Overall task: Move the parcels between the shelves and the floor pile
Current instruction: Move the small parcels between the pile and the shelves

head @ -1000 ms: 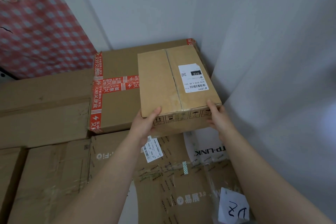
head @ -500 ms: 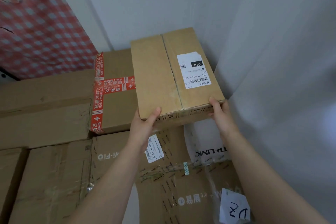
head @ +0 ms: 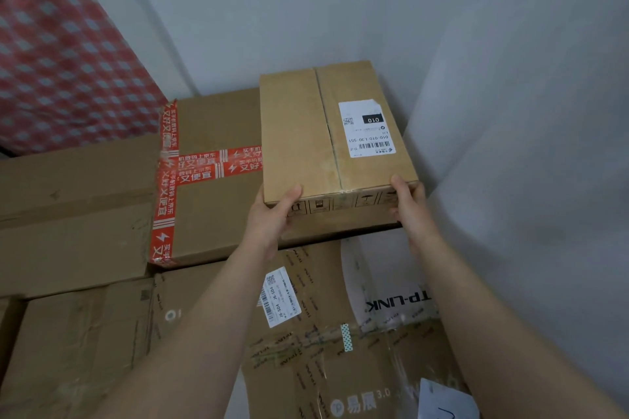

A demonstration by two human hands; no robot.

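While left hand (head: 272, 218) and right hand (head: 410, 206) clamp its near corners, parcel (head: 306, 133) is at 1 o'clock over taped box (head: 211, 214).
Thumbs on top, fingers curled round the edge. Seated or lifted: can't tell. Looks mid-transfer at the pile; next needs a level two-handed move. Wall (head: 510, 146) tight at 3 o'clock.

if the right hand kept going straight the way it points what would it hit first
The right hand grips the parcel at its near right corner, so the parcel blocks it. Pushed along together, they would probably meet the back wall, though depth is unclear.
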